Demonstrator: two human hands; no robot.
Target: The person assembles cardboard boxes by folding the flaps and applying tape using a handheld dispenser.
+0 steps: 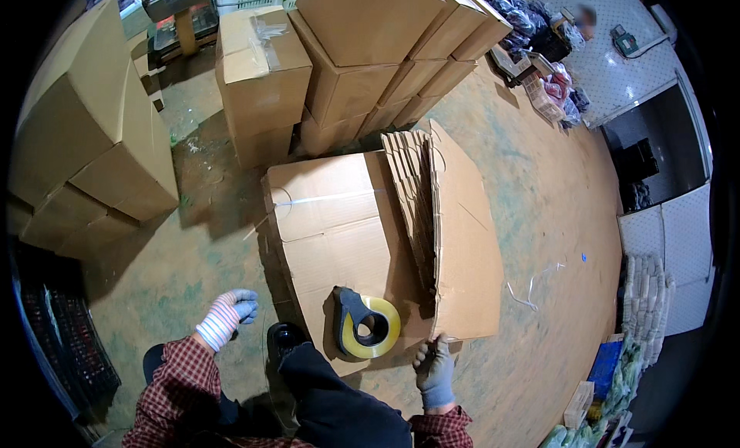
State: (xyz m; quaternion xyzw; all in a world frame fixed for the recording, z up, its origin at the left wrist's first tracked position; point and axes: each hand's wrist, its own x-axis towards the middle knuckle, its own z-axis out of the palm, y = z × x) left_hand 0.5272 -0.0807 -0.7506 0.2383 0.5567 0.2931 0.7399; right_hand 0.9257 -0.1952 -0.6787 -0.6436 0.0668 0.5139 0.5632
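Right hand (435,371): clamped on the flat box (468,247) by its near corner, rest stretches beyond that grip
Left hand (229,315): kinda curled, can't tell if closed
Tape roll (390,325): left of right grip

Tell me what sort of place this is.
Most likely a packing area in a warehouse or storeroom: stacked cardboard boxes stand at the far side, a tape dispenser with a yellowish roll lies on cardboard, and flat-folded cartons are bunched beside it.

- Looks like a packing warehouse, judging by the tape dispenser (349,315)
- Shows stacked cardboard cartons (358,93) beyond the tape dispenser
- Has flattened cartons (466,244) beside it
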